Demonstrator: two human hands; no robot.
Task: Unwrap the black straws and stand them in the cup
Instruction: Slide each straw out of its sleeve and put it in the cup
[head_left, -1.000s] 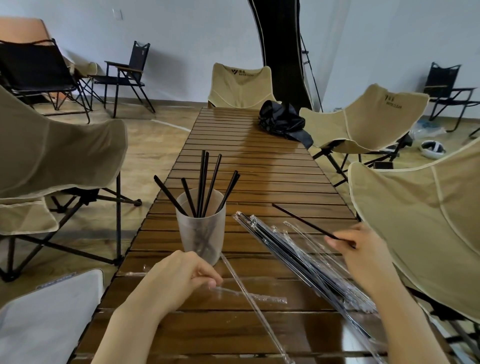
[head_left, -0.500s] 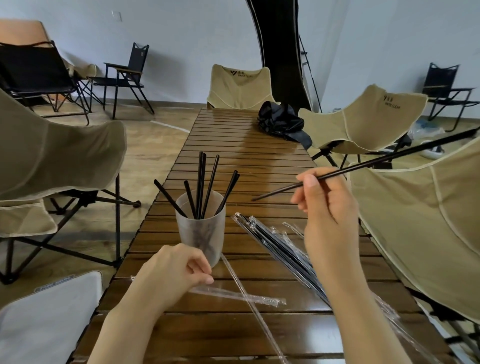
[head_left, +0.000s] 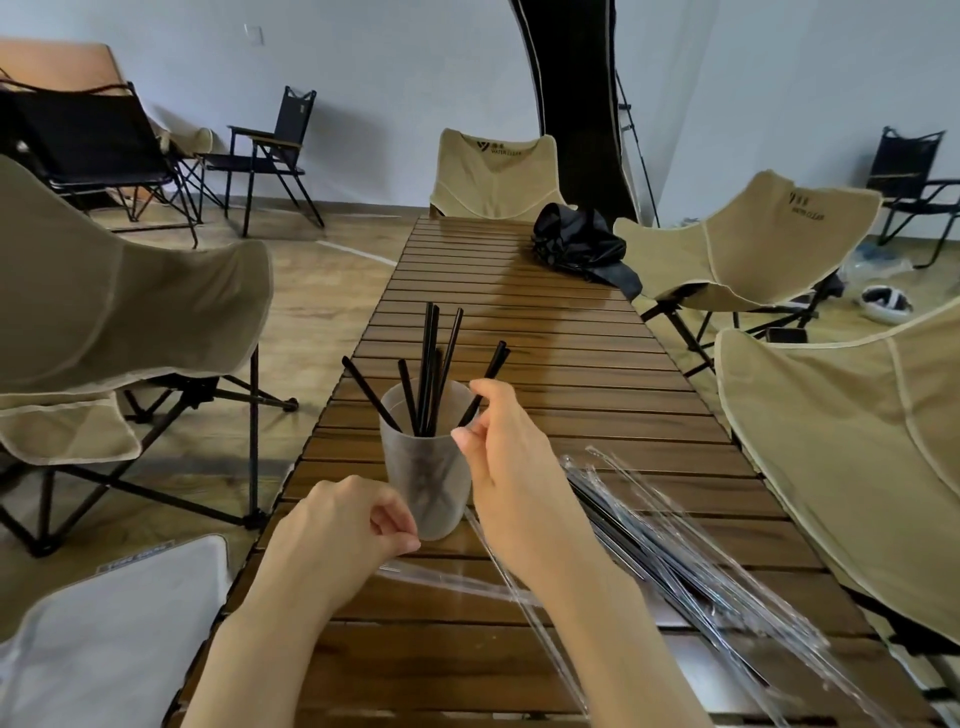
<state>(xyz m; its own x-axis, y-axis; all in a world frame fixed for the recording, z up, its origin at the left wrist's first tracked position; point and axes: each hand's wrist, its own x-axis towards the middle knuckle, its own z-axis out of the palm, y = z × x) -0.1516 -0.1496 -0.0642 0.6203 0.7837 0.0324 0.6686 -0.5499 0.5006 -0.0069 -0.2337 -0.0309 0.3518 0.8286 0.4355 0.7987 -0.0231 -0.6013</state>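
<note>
A frosted plastic cup (head_left: 426, 483) stands on the slatted wooden table (head_left: 545, 374), with several black straws (head_left: 430, 364) upright in it. My right hand (head_left: 514, 478) is at the cup's right rim, its thumb and forefinger pinched on a black straw (head_left: 491, 366) whose lower end is inside the cup. Just in front of the cup, my left hand (head_left: 337, 535) pinches the end of an empty clear wrapper (head_left: 467, 584) lying on the table. A pile of wrapped black straws (head_left: 675, 561) lies to the right.
A second empty clear wrapper (head_left: 524, 623) runs diagonally toward the near edge. A black bag (head_left: 576, 244) sits far along the table. Beige folding chairs (head_left: 779, 244) flank both sides. A white padded surface (head_left: 104, 639) is at the near left.
My right hand lifted the bare straw from the pile, swung it left and lowered its end into the cup. My left hand stayed on the empty wrapper.
</note>
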